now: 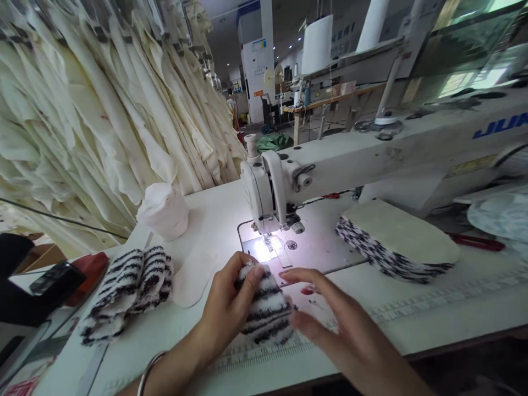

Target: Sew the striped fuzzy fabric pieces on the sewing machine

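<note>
Fuzzy black-and-white striped fabric piece (266, 311) was basically wrapped up in the left hand (226, 313), whose fingers (251, 275) curled over its top edge with the thumb tucked on the near side, so that one was properly gripping it. The right hand (330, 319) was a different story: its fingers (305, 278) were spread fairly flat and loose, fingertips touching or just brushing the right side of the same piece, not closed around anything as far as I could tell. So the piece sat between the two hands, left one clearly doing the holding. The bit that mattered: the striped piece lay just in front of the lit needle and presser foot (270, 242) of the white industrial sewing machine (371, 154), on the near side of it, with its rounded end pointing roughly up toward the needle and its length running away from the person. Near, but not under the foot yet. Going outward, a loose pile of similar striped fuzzy pieces (127, 286) sat off to the left on the white sewing table (433, 313), a flat cream oval fabric cutout (193, 278) lay between that pile and the left hand, and a neat stack of cream-topped striped pieces (396, 242) was to the right, well apart from both hands. Cream fabric hanging in rows (103, 110) filled the left background.
</note>
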`<state>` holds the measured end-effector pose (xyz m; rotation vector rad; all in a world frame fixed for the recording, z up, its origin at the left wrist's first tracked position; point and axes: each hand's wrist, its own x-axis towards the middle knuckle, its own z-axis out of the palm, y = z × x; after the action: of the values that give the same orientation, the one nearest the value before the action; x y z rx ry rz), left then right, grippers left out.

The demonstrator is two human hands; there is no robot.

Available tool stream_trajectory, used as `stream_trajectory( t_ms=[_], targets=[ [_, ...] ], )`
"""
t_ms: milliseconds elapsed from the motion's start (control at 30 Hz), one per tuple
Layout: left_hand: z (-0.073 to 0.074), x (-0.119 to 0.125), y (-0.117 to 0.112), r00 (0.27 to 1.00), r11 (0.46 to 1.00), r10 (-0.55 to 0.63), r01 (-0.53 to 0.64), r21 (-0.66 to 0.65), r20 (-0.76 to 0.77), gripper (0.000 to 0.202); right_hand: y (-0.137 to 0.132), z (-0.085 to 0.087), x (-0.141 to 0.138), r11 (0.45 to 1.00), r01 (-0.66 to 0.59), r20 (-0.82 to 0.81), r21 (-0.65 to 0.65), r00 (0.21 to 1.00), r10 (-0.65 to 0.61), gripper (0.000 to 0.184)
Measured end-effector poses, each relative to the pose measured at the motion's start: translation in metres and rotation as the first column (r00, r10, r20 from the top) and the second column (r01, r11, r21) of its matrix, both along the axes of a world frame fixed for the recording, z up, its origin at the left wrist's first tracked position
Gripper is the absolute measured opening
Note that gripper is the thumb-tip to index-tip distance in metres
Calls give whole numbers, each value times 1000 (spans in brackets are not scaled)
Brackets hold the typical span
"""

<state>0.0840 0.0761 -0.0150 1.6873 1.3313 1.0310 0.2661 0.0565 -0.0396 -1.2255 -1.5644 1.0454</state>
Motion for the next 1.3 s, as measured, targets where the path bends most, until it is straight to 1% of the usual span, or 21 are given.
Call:
stream_trajectory(
  t_ms=[33,100,200,267,333,400,500,600,633,700,767,833,867,933,1000,1067,1100,1167,1233,1267,1300],
  targets=[
    [1,1,-1,999,999,-26,28,-30,46,26,-2,-2,-6,1000,10,-1,-8,1000,-10,32],
    [2,0,-1,986,990,-85,100,-103,141,27,-7,-7,-16,999,29,14,26,999,-29,20],
    [2,-5,2,953,957,-143,202,-209,268,31,-11,-12,-22,977,82,68,198,993,-97,12],
    [0,-7,3,928,939,-135,232,-254,348,30,-14,-13,-20,944,115,100,308,983,-153,9],
    [-4,-8,4,896,932,-108,242,-270,431,29,-16,-11,-18,927,88,142,366,979,-149,13],
    [-8,-9,2,859,926,-98,264,-271,503,28,-19,-7,-16,932,36,175,362,979,-106,15],
    [-8,-9,0,835,915,-86,281,-288,544,29,-24,-6,-15,961,-22,167,274,986,-25,18],
    [-3,-9,2,908,921,-89,231,-313,410,29,-26,-13,-17,978,1,159,210,987,-35,10],
    [-2,-9,6,943,928,-111,212,-308,314,28,-24,-17,-18,972,17,187,234,980,-63,14],
    [-2,-8,17,986,957,-165,166,-239,23,27,-17,-27,-21,936,12,289,352,950,-121,35],
    [-7,-6,35,955,984,-155,126,-130,-253,24,-4,-35,-25,864,-36,423,503,882,-209,38],
    [-16,-3,55,909,995,-97,92,-30,-406,20,12,-40,-29,799,-67,512,597,799,-316,32],
    [-19,-2,63,897,997,-70,80,5,-437,18,19,-40,-30,782,-72,538,619,765,-355,32],
    [-23,-2,73,880,995,-24,67,73,-474,15,30,-39,-28,779,-82,568,622,732,-377,35],
    [-20,-5,70,868,986,19,67,154,-497,18,33,-36,-20,777,-119,588,618,725,-357,34],
    [-13,-7,58,864,953,16,138,268,-503,18,31,-34,-6,757,-166,609,632,711,-353,31],
    [-9,-8,51,861,924,-8,201,325,-509,18,29,-35,0,735,-200,621,648,698,-357,30],
    [-7,-7,39,836,835,-57,339,433,-545,26,25,-39,11,673,-278,645,686,660,-385,32],
    [-11,-4,33,799,747,-69,438,500,-597,31,25,-45,14,596,-361,663,717,618,-422,36],
    [-15,-2,32,780,723,-62,465,511,-623,31,25,-48,12,577,-384,670,721,599,-439,38],
    [-19,-1,33,761,714,-52,481,509,-647,31,26,-50,9,579,-388,678,717,583,-448,40]
  ],
)
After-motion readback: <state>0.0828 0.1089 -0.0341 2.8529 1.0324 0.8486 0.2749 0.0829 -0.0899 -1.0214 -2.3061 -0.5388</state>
